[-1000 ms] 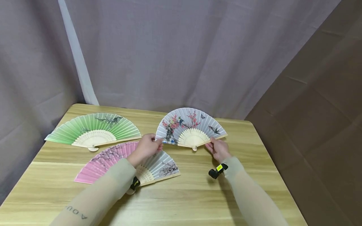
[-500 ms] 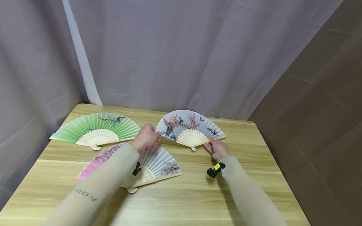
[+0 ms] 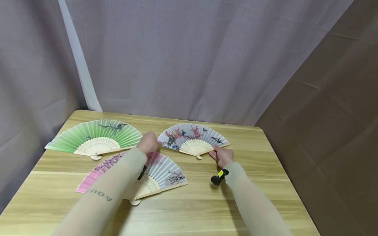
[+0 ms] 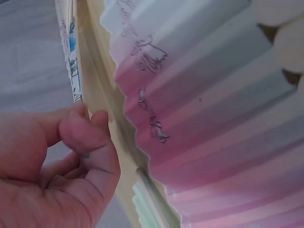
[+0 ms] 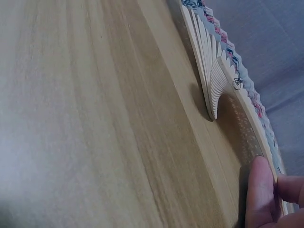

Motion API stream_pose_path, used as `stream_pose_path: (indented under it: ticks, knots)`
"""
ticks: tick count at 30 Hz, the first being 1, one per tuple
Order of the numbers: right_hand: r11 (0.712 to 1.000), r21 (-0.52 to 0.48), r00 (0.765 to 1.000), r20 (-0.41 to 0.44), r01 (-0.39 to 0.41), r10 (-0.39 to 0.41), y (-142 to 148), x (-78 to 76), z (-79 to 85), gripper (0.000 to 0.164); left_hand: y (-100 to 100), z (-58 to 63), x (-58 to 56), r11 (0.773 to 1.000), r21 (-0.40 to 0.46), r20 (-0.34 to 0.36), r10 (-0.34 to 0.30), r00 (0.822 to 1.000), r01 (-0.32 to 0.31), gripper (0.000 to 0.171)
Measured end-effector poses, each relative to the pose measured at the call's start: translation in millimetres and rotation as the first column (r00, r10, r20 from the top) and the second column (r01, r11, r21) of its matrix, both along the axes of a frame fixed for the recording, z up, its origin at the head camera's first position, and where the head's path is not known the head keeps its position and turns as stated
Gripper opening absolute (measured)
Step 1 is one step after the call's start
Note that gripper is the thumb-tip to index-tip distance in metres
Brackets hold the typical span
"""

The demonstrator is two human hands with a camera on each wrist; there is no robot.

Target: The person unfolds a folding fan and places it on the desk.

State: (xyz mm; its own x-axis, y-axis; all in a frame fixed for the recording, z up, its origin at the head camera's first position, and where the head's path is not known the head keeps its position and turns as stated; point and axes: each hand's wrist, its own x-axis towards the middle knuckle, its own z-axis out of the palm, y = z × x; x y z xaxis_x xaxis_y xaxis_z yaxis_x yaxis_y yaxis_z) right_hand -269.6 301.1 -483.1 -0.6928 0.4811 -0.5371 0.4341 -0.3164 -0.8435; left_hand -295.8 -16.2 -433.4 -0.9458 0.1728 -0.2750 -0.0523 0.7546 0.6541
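A spread white hand fan (image 3: 203, 137) with red blossoms and dark birds is held low over the back middle of the table, in the head view. My left hand (image 3: 149, 143) pinches its left end between thumb and fingers. At its right guard stick, my right hand (image 3: 223, 155) grips with the thumb above and fingers beneath; in the right wrist view the fan's ribs (image 5: 216, 90) slant close to the wood. Below my left forearm lies a spread pink-and-white fan (image 3: 169, 170), partly covered by the sleeve. The left wrist view shows its pleated cloth (image 4: 190, 128) near my fingers.
A spread green fan (image 3: 73, 139) lies at the table's back left, close to my left hand. The wooden table (image 3: 189, 213) meets a grey curtain (image 3: 177, 59) behind. A brown cloth wall (image 3: 330, 108) stands on the right.
Both hands have lowered the white fan toward the table and shifted it slightly left. It now looks flatter. The green and pink-and-white fans stay where they lay.
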Motion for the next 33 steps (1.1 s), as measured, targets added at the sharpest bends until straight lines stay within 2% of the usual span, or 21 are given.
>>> stream_pose_path:
  ticks: [6,11,16,18,21,24,26,27,29,30,33]
  knots:
    - [1.0,0.014,1.0,-0.004,-0.016,0.016,-0.2,-0.1,0.4,0.038,-0.7,-2.1,1.8,0.999,-0.043,-0.041,0.003,0.999,-0.005,0.034]
    - [0.997,0.061,0.998,-0.027,-0.049,0.051,-1.0,3.2,3.7,0.042,-0.7,-2.0,3.3,0.998,-0.059,-0.016,0.014,1.0,-0.015,0.027]
    - [0.988,0.142,0.996,-0.063,-0.056,0.066,-0.2,5.5,6.7,0.069,-4.0,-1.2,2.9,0.998,-0.059,-0.011,0.007,1.0,-0.007,0.022]
    - [0.982,0.179,0.995,-0.075,-0.054,0.068,-0.6,5.0,8.4,0.075,-6.8,-0.3,2.2,0.999,-0.047,-0.019,-0.001,1.0,0.0,0.022]
    - [0.969,0.237,0.991,-0.093,-0.067,0.092,-4.7,3.1,11.3,0.068,-12.0,1.2,1.3,0.999,-0.045,-0.033,-0.015,0.999,0.014,0.028]
    - [0.939,0.327,0.982,-0.115,-0.105,0.15,-13.0,-0.3,16.2,0.057,-15.8,6.4,2.7,0.997,-0.061,-0.051,-0.042,0.998,0.038,0.03]
    - [0.895,0.422,0.97,-0.116,-0.147,0.214,-18.0,-1.5,20.1,0.055,-16.4,10.5,6.8,0.992,-0.104,-0.102,-0.077,0.992,0.066,0.026]
    - [0.862,0.476,0.961,-0.112,-0.172,0.253,-20.9,-1.7,22.2,0.055,-16.4,13.1,10.0,0.987,-0.138,-0.133,-0.097,0.986,0.078,0.026]
    - [0.774,0.592,0.934,-0.095,-0.226,0.346,-27.8,-1.2,26.4,0.056,-16.6,17.8,17.5,0.969,-0.23,-0.199,-0.14,0.97,0.093,0.039]
    - [0.713,0.654,0.912,-0.086,-0.253,0.402,-31.4,-0.3,28.4,0.058,-16.9,19.6,21.6,0.953,-0.289,-0.236,-0.164,0.958,0.092,0.05]
    - [0.476,0.825,0.835,-0.009,-0.305,0.551,-42.6,3.7,32.9,0.064,-18.5,22.6,33.1,0.893,-0.444,-0.301,-0.227,0.926,0.075,0.076]
